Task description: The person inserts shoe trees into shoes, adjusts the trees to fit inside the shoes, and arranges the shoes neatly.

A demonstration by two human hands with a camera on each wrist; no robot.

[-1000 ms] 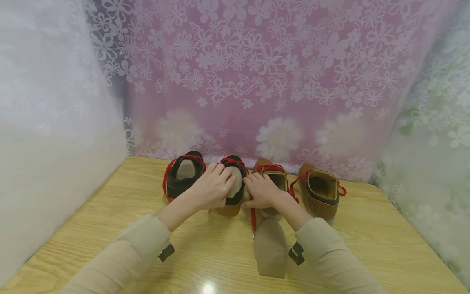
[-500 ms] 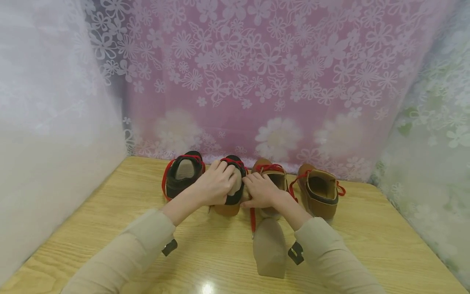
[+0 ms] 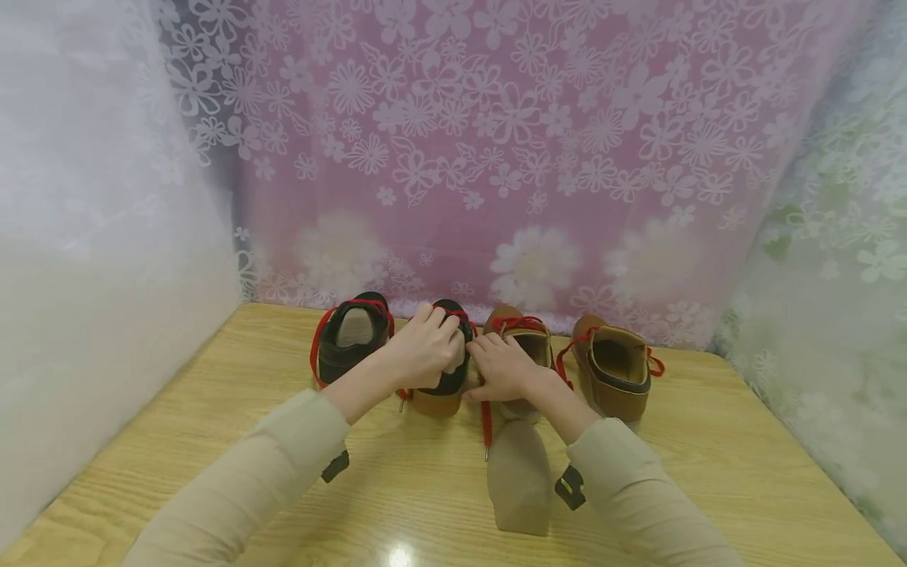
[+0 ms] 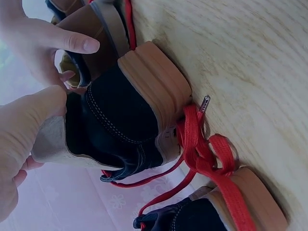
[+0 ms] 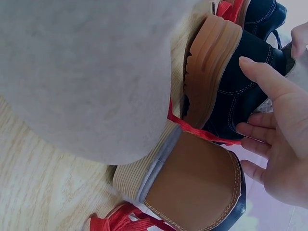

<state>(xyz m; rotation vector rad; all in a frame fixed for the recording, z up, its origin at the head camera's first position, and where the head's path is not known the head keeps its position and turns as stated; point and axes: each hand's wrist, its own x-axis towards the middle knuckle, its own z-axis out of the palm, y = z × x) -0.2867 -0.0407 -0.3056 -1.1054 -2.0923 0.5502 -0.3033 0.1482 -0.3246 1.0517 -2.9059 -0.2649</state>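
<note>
A black shoe (image 3: 438, 403) with red laces and a tan sole stands second from the left in a row on the table. Over its opening, my left hand (image 3: 423, 348) pinches a grey insole (image 4: 50, 142), whose upper part shows at the collar in the left wrist view; its lower part is hidden inside the shoe. My right hand (image 3: 505, 367), fingers loosely extended, lies along the right side of that shoe, thumb near its heel. Beneath this hand is a brown shoe (image 5: 192, 178). Another grey insole (image 3: 520, 480) leans at that brown shoe's heel, close to the right wrist camera.
Far left stands another black shoe (image 3: 336, 358), with a grey insole (image 3: 354, 327) inside. A second brown shoe (image 3: 616, 386) is at the right end of the row. Red laces (image 4: 202, 159) trail between the shoes. Behind the wooden table (image 3: 737, 457) hangs a floral curtain (image 3: 453, 157).
My left hand has shifted slightly up and forward over the black shoe, tilting the insole, which now shows far less in the head view. The right hand stays nearly still.
</note>
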